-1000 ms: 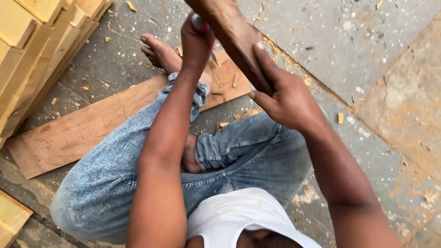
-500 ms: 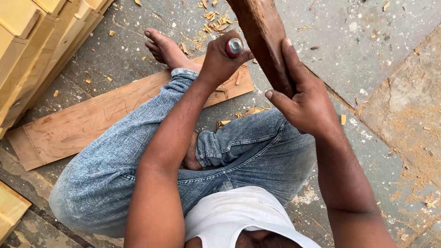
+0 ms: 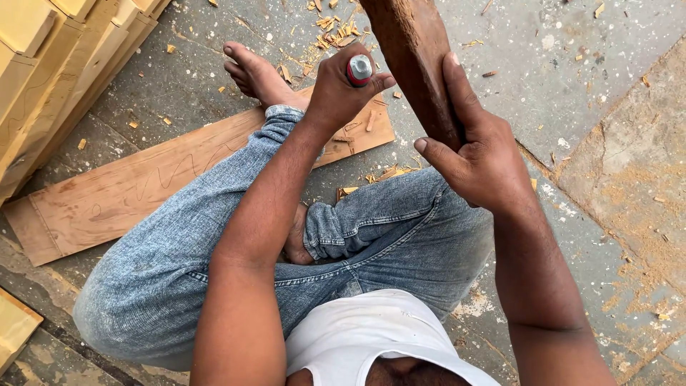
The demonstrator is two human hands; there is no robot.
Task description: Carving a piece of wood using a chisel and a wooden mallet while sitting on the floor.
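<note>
The piece of wood (image 3: 414,64) is dark reddish-brown, rough along its edge and thick, and it slants from the top of the view down toward the person's lap, held up off the floor above the right knee. Its lower end disappears behind the right hand (image 3: 486,164), whose grip is clenched around it: the fingers lie long against the right face of the wood and the thumb hooks under toward the left. Just to the left of the wood, close against its side, the left hand (image 3: 343,89) has its grip clenched on a tool with a red handle and a grey cap (image 3: 359,69); only the butt end shows between thumb and forefinger, and the working end is hidden by the fist.

The person sits on the stone floor (image 3: 572,86) in blue jeans (image 3: 214,236) and a white top (image 3: 371,336), legs folded, one bare foot (image 3: 254,71) stretched toward the top edge. Under that leg lies a flat pale board (image 3: 128,193) with a wavy pencil line on it. Wood chips (image 3: 332,28) are scattered near the top edge, and stacked yellowish planks (image 3: 50,64) fill the top left corner
</note>
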